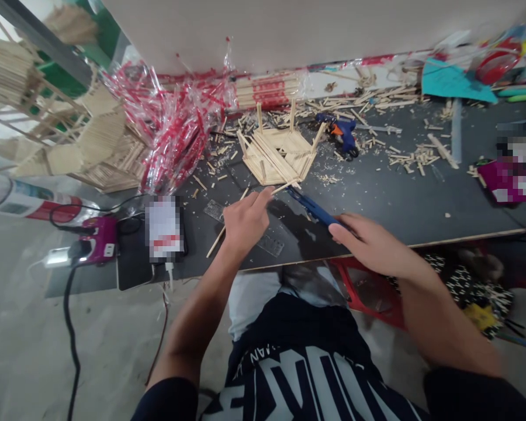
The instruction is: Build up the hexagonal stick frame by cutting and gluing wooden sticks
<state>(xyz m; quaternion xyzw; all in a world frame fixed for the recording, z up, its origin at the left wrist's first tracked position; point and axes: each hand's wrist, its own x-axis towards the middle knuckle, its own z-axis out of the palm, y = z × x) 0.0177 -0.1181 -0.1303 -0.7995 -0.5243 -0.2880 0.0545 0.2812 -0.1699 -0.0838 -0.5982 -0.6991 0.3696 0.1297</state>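
My left hand (246, 217) is closed on a thin wooden stick (283, 187), which points right past my fingertips. My right hand (368, 241) is wrapped round the handles of a blue-handled cutter (311, 207). The cutter's dark jaws are at the stick's far end; whether they touch it I cannot tell. Just beyond both hands sits a hexagonal stick frame (263, 153) with short upright posts at its corners. Under my left hand lie another loose stick (216, 241) and a clear ruler (272, 245), partly covered.
A blue glue gun (345, 135) lies right of the frame among cut stick pieces (414, 158). Red-and-clear wrappers (175, 128) pile up at the back left. A phone (165, 228), a purple power strip (101, 240) and cables occupy the left end, near larger stick structures (100, 137).
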